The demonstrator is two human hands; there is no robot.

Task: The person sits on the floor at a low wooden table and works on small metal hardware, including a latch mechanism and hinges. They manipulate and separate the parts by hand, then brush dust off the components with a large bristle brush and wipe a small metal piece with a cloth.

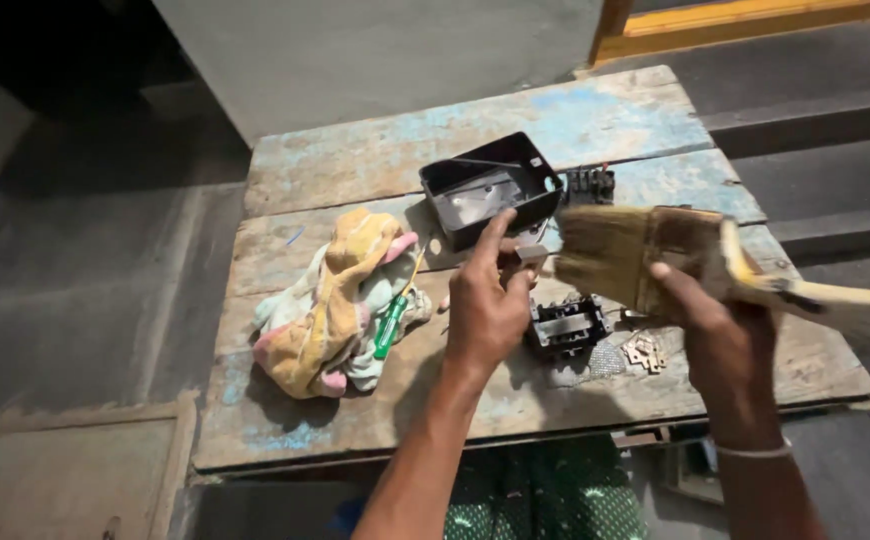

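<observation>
The left hand (487, 305), at centre frame, pinches a small grey part (531, 254) between thumb and fingertips; the right hand (720, 330) is closed around a wide paintbrush (645, 252), bristles touching that part — brushing looks underway. Just below lies a black terminal block (565, 327); above, an open black casing (490, 187) — apparently still unassembled. A green screwdriver (393, 322) rests on the rag (340, 300) at left.

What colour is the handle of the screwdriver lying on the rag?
Green: the screwdriver handle shows clearly in the head view, against the striped rag.
</observation>
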